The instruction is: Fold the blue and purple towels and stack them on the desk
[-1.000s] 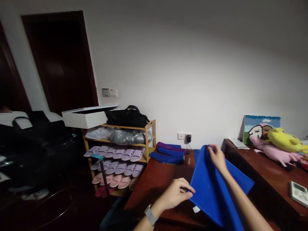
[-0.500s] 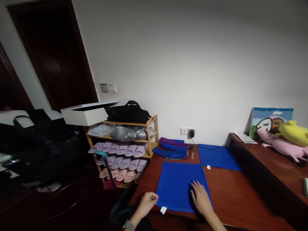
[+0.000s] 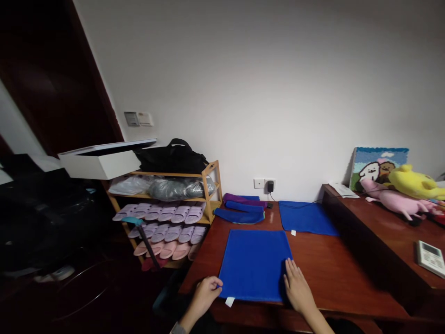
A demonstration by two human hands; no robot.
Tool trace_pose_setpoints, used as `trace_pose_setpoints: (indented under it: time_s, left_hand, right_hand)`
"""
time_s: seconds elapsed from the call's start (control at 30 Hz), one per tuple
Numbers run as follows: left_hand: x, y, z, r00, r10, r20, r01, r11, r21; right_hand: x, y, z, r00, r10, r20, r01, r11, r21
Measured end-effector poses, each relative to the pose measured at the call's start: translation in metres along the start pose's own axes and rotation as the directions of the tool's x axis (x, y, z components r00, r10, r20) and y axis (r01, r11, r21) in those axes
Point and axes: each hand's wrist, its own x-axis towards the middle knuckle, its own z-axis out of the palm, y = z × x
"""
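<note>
here, both hands edge a flat, square blue cloth.

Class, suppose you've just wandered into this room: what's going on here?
A person has both hands on a blue cloth spread flat on a wooden table. The left hand is at its near left corner, beside a white tag; the right hand lies along its right edge. Another blue cloth lies flat farther back, and folded blue and purple cloths sit by the shoe rack.
</note>
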Motion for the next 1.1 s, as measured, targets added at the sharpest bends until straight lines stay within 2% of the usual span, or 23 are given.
trace_pose_setpoints:
  time_s: [0.07, 0.17, 0.27, 0.33, 0.43, 0.5, 0.57, 0.7, 0.8, 0.87, 0.9, 0.97, 1.1]
  left_hand:
    - [0.000, 0.000, 0.001, 1.000, 0.000, 0.002, 0.000, 1.000, -0.006]
    - [0.000, -0.001, 0.001, 1.000, -0.003, 0.014, 0.004, 1.000, -0.028]
    - [-0.001, -0.003, -0.002, 1.000, -0.013, 0.025, 0.013, 1.000, -0.004]
    - [0.000, -0.001, -0.007, 0.999, 0.003, 0.041, -0.006, 0.997, 0.077]
    - [0.005, 0.018, -0.009, 0.991, 0.137, -0.004, -0.131, 0.956, 0.263]
    - [0.011, 0.041, 0.001, 0.963, 0.264, -0.061, -0.226, 0.906, 0.356]
    - [0.018, 0.071, 0.026, 0.930, 0.363, -0.052, -0.313, 0.861, 0.401]
    - [0.031, 0.124, 0.107, 0.854, 0.490, 0.174, -0.513, 0.741, 0.433]
    - [0.036, 0.136, 0.160, 0.829, 0.498, 0.255, -0.557, 0.698, 0.450]
    - [0.037, 0.128, 0.175, 0.840, 0.473, 0.267, -0.542, 0.698, 0.469]
    - [0.037, 0.121, 0.175, 0.850, 0.454, 0.267, -0.526, 0.700, 0.483]
    - [0.038, 0.103, 0.160, 0.881, 0.399, 0.252, -0.471, 0.708, 0.526]
    - [0.042, 0.059, 0.101, 0.958, 0.250, 0.138, -0.279, 0.719, 0.636]
  right_hand:
    - [0.012, -0.016, -0.004, 1.000, 0.006, -0.029, -0.005, 1.000, 0.010]
    - [0.026, -0.034, -0.003, 0.998, 0.058, -0.009, -0.058, 0.998, 0.002]
    - [0.030, -0.037, 0.006, 0.995, 0.101, 0.004, -0.101, 0.995, -0.025]
    - [0.029, -0.034, 0.011, 0.995, 0.101, -0.007, -0.101, 0.994, -0.034]
    - [0.028, -0.030, 0.015, 0.995, 0.099, -0.009, -0.099, 0.995, -0.016]
    - [0.028, -0.030, 0.014, 0.995, 0.102, -0.006, -0.101, 0.995, 0.009]
    - [0.029, -0.031, 0.012, 0.995, 0.103, -0.004, -0.103, 0.994, 0.020]
    - [0.027, -0.033, 0.010, 0.991, 0.134, -0.021, -0.134, 0.990, -0.043]
    - [0.025, -0.033, 0.011, 0.991, 0.134, -0.006, -0.134, 0.984, -0.120]
    - [0.025, -0.032, 0.011, 0.994, 0.112, 0.010, -0.109, 0.985, -0.136]
    - [0.025, -0.031, 0.012, 0.994, 0.109, 0.010, -0.107, 0.986, -0.129]
    - [0.027, -0.031, 0.012, 0.991, 0.133, -0.001, -0.132, 0.986, -0.106]
    - [0.030, -0.032, 0.014, 0.986, 0.165, -0.007, -0.165, 0.983, -0.079]
